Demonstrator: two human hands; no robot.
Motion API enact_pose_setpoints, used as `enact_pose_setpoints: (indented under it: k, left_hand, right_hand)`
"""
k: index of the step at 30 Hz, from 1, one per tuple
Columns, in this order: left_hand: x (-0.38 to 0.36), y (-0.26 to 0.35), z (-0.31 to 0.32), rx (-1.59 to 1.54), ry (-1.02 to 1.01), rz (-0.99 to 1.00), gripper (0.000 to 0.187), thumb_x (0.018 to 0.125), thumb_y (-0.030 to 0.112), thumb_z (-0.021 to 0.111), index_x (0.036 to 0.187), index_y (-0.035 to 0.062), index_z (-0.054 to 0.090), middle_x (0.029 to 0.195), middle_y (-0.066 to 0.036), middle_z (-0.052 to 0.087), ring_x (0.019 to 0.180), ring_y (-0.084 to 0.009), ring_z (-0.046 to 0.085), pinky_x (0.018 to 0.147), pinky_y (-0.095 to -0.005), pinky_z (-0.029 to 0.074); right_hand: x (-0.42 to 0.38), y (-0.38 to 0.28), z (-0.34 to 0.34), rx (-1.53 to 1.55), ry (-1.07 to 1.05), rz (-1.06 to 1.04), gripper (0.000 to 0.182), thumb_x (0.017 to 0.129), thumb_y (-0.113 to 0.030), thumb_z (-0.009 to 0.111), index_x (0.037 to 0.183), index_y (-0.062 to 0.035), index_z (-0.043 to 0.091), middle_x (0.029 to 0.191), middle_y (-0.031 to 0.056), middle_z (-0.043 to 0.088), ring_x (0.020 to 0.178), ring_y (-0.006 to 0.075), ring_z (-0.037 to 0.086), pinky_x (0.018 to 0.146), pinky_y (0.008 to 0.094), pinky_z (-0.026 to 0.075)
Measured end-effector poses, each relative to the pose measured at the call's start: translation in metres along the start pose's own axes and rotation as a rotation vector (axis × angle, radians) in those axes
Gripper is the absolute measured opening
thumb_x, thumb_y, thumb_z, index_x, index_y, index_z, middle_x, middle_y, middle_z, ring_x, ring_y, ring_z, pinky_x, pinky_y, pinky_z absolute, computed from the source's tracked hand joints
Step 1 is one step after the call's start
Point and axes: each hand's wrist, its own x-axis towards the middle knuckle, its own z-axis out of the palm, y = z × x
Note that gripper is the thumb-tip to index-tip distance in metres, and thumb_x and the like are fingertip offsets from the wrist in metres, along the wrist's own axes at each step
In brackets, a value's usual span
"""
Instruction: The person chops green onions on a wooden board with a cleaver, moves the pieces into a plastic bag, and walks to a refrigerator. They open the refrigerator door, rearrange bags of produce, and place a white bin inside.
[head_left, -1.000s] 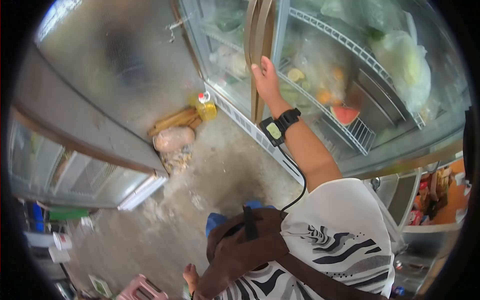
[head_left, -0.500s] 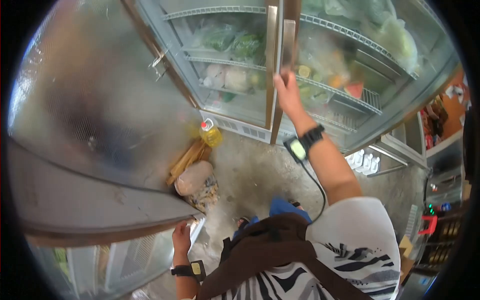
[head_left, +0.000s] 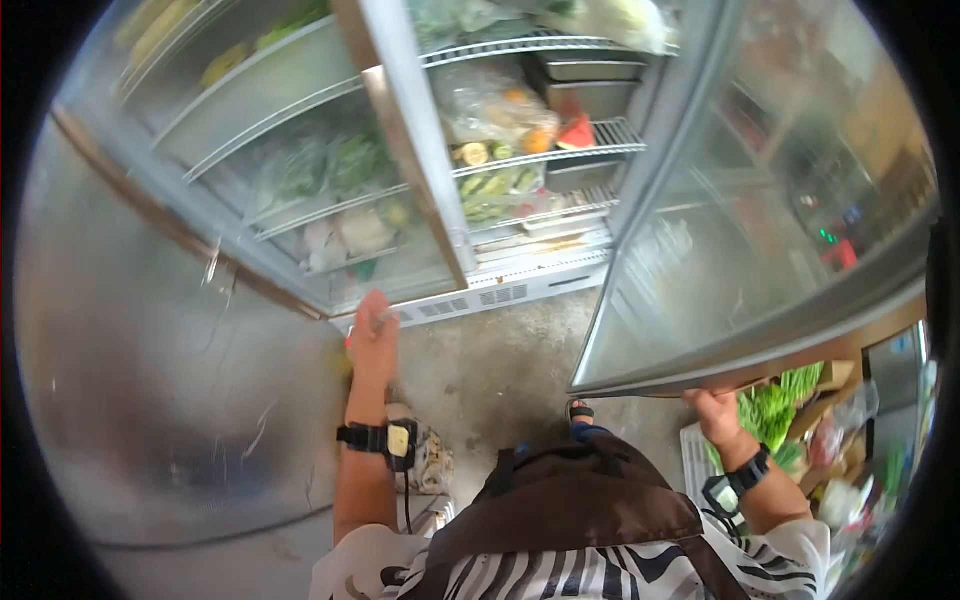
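The right glass door (head_left: 760,230) of the fridge stands swung open towards me. At its outer edge my right hand (head_left: 714,412) has its fingers wrapped round the frame. My left hand (head_left: 374,325) is raised in front of the fridge's lower left corner, fingers apart, with nothing visible in it. Behind the opened door, wire shelves (head_left: 590,140) carry a red watermelon piece (head_left: 577,133), an orange fruit (head_left: 538,139), bagged produce and metal trays. Leafy greens (head_left: 360,165) in bags show behind the closed middle door.
Another glass door (head_left: 170,380) fills the left side. A patterned sack (head_left: 432,465) lies on the floor by my left forearm. To the lower right, a white crate (head_left: 696,455) stands beside green vegetables (head_left: 768,415) and cardboard boxes.
The right fridge door has swung from nearly closed to wide open, with my right hand moving right and back. My left hand has left the lower left door and moved forward.
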Motion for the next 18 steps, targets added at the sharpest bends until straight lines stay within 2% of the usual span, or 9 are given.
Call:
enact_pose_setpoints:
  k: [4,7,11,12,13,14,15,16,18]
  left_hand:
    - [0.066,0.049,0.009,0.087,-0.028,0.104,0.046,0.089,0.006,0.059,0.132,0.0004,0.046,0.127,-0.013,0.055,0.115,-0.0208,0.054,0.097,-0.0329,0.042]
    - [0.099,0.059,0.026,-0.082,-0.11,0.108,0.048,0.089,0.004,0.057,0.135,-0.0005,0.043,0.134,-0.015,0.05,0.121,-0.0234,0.051,0.1,-0.0332,0.04]
    - [0.122,0.071,0.045,-0.186,-0.078,0.135,0.049,0.09,0.004,0.055,0.137,-0.0008,0.04,0.139,-0.017,0.045,0.125,-0.0241,0.047,0.102,-0.033,0.039]
    - [0.128,0.076,0.046,-0.13,-0.064,0.148,0.049,0.092,0.005,0.053,0.139,-0.001,0.037,0.14,-0.018,0.044,0.126,-0.0251,0.046,0.103,-0.0335,0.038]
    - [0.133,0.079,0.047,-0.076,-0.044,0.159,0.049,0.094,0.005,0.051,0.14,-0.0013,0.035,0.141,-0.019,0.042,0.128,-0.0261,0.045,0.104,-0.0341,0.037]
    - [0.14,0.079,0.048,-0.075,-0.04,0.156,0.049,0.094,0.005,0.051,0.14,-0.0013,0.035,0.141,-0.019,0.042,0.128,-0.0261,0.045,0.104,-0.0341,0.037]
    - [0.149,0.079,0.047,-0.056,-0.009,0.175,0.05,0.093,0.003,0.051,0.14,-0.0009,0.035,0.14,-0.017,0.043,0.126,-0.0246,0.045,0.103,-0.034,0.037]
    - [0.157,0.081,0.046,-0.026,0.011,0.193,0.051,0.092,0.001,0.05,0.14,-0.0006,0.034,0.14,-0.016,0.044,0.125,-0.0232,0.046,0.102,-0.0339,0.038]
    - [0.176,0.092,0.046,0.016,0.05,0.217,0.05,0.094,0.005,0.049,0.141,-0.0003,0.033,0.139,-0.016,0.044,0.124,-0.0236,0.046,0.102,-0.0344,0.038]
  right_hand:
    - [-0.034,0.028,-0.068,0.231,0.36,-0.076,0.015,0.087,-0.011,0.059,0.101,-0.0077,0.058,0.103,0.0023,0.058,0.099,0.017,0.053,0.09,0.0328,0.04]
    - [-0.031,0.011,-0.077,0.013,0.276,-0.213,0.028,0.093,-0.028,0.052,0.108,-0.0043,0.057,0.106,0.0046,0.056,0.105,0.0175,0.05,0.095,0.0328,0.037]
    - [-0.072,0.128,-0.064,0.051,0.723,0.222,0.064,0.093,-0.043,0.052,0.138,-0.0009,0.035,0.138,0.0133,0.041,0.124,0.0246,0.041,0.105,0.0375,0.031]
    - [-0.096,0.211,-0.085,0.076,0.795,0.346,0.056,0.092,-0.048,0.052,0.132,-0.0092,0.04,0.125,0.0079,0.05,0.119,0.0231,0.046,0.103,0.0397,0.035]
    - [-0.115,0.255,-0.087,0.196,0.838,0.795,0.06,0.093,-0.039,0.053,0.14,-0.0063,0.034,0.141,0.0183,0.038,0.125,0.0314,0.043,0.102,0.0472,0.036]
    - [-0.144,0.38,-0.124,0.212,0.465,1.158,0.047,0.095,-0.035,0.05,0.134,-0.009,0.043,0.128,0.0213,0.051,0.111,0.0353,0.055,0.091,0.0515,0.046]
    - [-0.103,0.304,-0.095,0.429,0.311,1.295,0.034,0.094,-0.031,0.051,0.119,-0.0074,0.055,0.107,0.021,0.063,0.087,0.0352,0.064,0.069,0.0511,0.053]
    - [-0.08,0.311,-0.09,0.546,0.175,1.401,0.026,0.094,-0.029,0.051,0.102,-0.0075,0.064,0.088,0.0153,0.068,0.079,0.0294,0.066,0.061,0.0473,0.052]
    - [0.009,0.285,-0.062,-0.386,-0.406,1.02,0.027,0.093,-0.029,0.05,0.091,-0.0079,0.068,0.081,0.0131,0.069,0.08,0.0249,0.067,0.063,0.0429,0.052]
